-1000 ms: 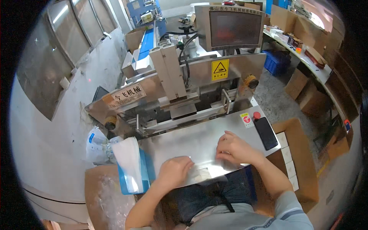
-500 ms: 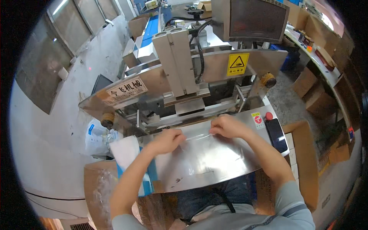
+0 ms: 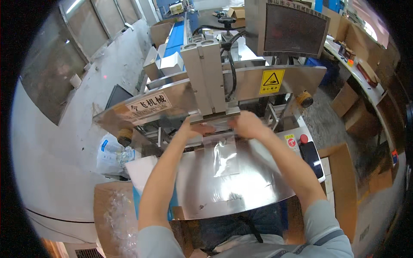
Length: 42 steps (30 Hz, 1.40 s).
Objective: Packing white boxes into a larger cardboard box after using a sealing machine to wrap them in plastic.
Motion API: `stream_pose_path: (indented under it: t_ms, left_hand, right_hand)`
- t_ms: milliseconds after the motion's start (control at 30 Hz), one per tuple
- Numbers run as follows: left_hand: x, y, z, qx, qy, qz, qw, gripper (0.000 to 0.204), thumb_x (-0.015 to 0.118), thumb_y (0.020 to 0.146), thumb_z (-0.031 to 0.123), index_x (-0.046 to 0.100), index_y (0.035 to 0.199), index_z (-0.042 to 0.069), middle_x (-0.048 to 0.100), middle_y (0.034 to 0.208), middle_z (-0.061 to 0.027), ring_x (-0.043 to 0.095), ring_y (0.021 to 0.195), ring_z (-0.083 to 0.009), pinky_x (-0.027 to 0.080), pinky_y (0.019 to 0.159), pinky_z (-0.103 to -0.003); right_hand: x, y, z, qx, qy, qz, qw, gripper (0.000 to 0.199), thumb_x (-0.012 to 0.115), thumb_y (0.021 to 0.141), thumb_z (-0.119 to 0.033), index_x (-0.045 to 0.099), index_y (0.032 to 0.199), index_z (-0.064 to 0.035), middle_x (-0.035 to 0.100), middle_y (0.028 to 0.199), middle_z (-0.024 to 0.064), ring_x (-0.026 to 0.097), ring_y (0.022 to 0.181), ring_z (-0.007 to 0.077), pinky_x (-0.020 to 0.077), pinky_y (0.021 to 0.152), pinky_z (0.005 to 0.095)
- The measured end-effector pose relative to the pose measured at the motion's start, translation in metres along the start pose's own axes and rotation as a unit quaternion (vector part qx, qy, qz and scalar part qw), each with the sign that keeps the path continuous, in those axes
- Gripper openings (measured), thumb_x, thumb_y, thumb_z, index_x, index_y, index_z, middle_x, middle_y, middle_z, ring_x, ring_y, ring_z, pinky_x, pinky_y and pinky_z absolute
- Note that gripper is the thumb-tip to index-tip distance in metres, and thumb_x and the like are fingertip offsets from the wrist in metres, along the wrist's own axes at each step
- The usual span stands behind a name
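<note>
A clear plastic bag (image 3: pixel 225 160) lies over the front of the shiny steel table (image 3: pixel 254 180), its upper end reaching under the press head of a machine. My left hand (image 3: pixel 197 130) is closed at the bag's upper left edge, with its fingers pointing inward beneath the metal press bar (image 3: pixel 214 116). At the upper right edge my right hand (image 3: pixel 248 125) is closed on the bag too, and is a little blurred. The press bar and the backs of the hands partly hide the fingertips.
A phone (image 3: pixel 311 158) and a red button (image 3: pixel 303 138) are at the table's right end. White padding (image 3: pixel 142 170) rests at the left, above a cardboard box (image 3: pixel 112 206) of clear film. Another open box (image 3: pixel 340 172) stands right. A monitor (image 3: pixel 294 31) rises behind.
Both my hands have moved forward from the tabletop to beneath the press head, drawing the upper end of the bag along. The view has shifted slightly.
</note>
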<state>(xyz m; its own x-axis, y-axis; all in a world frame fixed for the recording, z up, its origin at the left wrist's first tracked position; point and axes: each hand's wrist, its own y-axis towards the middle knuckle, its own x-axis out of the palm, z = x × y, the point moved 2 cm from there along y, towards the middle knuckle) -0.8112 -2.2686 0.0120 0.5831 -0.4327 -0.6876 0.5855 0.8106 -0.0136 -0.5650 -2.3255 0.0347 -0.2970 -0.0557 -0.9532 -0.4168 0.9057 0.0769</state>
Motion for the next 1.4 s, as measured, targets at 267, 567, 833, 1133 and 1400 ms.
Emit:
stream_pose_path:
  t_ms: [267, 567, 833, 1133, 1400]
  left_hand:
    - [0.102, -0.085, 0.091, -0.007, 0.253, 0.253, 0.934, 0.06, 0.073, 0.084, 0.033, 0.057, 0.128, -0.005, 0.059, 0.126, -0.0254, 0.05, 0.126, -0.0423, 0.038, 0.107, -0.053]
    - [0.191, -0.192, 0.124, -0.042, 0.221, 0.265, 0.938, 0.064, 0.063, 0.092, 0.043, 0.053, 0.134, -0.004, 0.044, 0.145, -0.0282, 0.036, 0.138, -0.0465, 0.025, 0.111, -0.066]
    - [0.195, -0.194, 0.124, -0.033, 0.225, 0.285, 0.931, 0.064, 0.062, 0.092, 0.044, 0.053, 0.133, -0.005, 0.046, 0.143, -0.0283, 0.036, 0.138, -0.0462, 0.024, 0.112, -0.065]
    - [0.198, -0.2, 0.125, -0.044, 0.235, 0.281, 0.929, 0.063, 0.064, 0.092, 0.043, 0.054, 0.133, -0.004, 0.046, 0.143, -0.0293, 0.039, 0.137, -0.0464, 0.025, 0.111, -0.066]
    - [0.193, -0.216, 0.137, -0.052, 0.167, 0.316, 0.932, 0.067, 0.065, 0.093, 0.037, 0.044, 0.139, -0.007, 0.041, 0.145, -0.0333, 0.033, 0.139, -0.0511, 0.021, 0.114, -0.064]
  right_hand:
    - [0.035, -0.04, -0.033, -0.028, -0.045, 0.081, 0.995, 0.063, 0.063, 0.092, -0.035, 0.046, 0.143, -0.0031, 0.043, 0.152, 0.0199, 0.04, 0.141, 0.0351, 0.0347, 0.112, 0.057]
    - [0.035, -0.038, -0.046, -0.027, -0.024, 0.076, 0.996, 0.057, 0.065, 0.091, -0.032, 0.052, 0.138, -0.0026, 0.048, 0.148, 0.0182, 0.043, 0.138, 0.037, 0.0392, 0.109, 0.0543]
    - [0.031, -0.03, -0.042, -0.051, -0.042, 0.119, 0.991, 0.05, 0.066, 0.089, -0.031, 0.057, 0.129, -0.0028, 0.057, 0.137, 0.0206, 0.051, 0.131, 0.0376, 0.0466, 0.104, 0.0489]
    - [0.006, -0.028, -0.056, -0.044, -0.044, 0.144, 0.988, 0.041, 0.062, 0.093, -0.027, 0.058, 0.124, -0.0012, 0.066, 0.117, 0.0218, 0.06, 0.113, 0.0402, 0.0482, 0.093, 0.0516]
    - [0.003, -0.014, -0.053, -0.051, -0.05, 0.143, 0.987, 0.032, 0.058, 0.095, -0.026, 0.061, 0.114, -0.0004, 0.071, 0.102, 0.0217, 0.064, 0.105, 0.0408, 0.0484, 0.092, 0.0502]
